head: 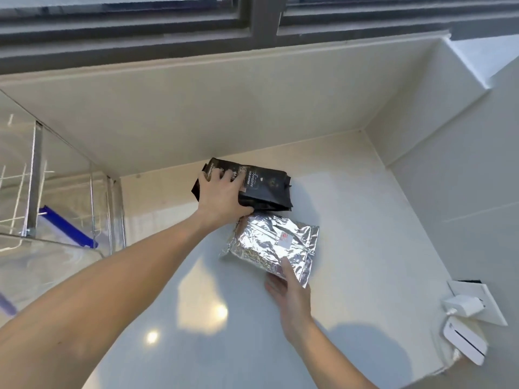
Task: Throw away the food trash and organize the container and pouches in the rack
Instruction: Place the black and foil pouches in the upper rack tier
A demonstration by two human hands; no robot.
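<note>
Foil is what you have under your right hand point(292, 293): a crinkled silver pouch point(271, 245) lying flat on the pale countertop point(365, 220), its near corner pinched between your thumb on top and fingers underneath. Just behind it, touching or nearly so, lies a black coffee pouch point(264, 189), and your left hand point(222, 197) is spread over its left end, fingers across the top face and thumb hooked round the near edge, so that hand has closed on it too.

Both pouches look soft-sided and part-filled, so expect the contents to shift and the bag to sag if you lift by one corner. The foil skin is likely slick and will crumple under a tight pinch; slide your fingers further under the body of the silver pouch before raising it. The black one seems stiffer, with folded gussets, and should carry well gripped across its width as you have it.

The wire rack point(33, 186) stands well to your left behind a clear panel, with a blue-clipped clear container point(67, 228) beside it. Neither pouch looks heavy; carry them level.
</note>
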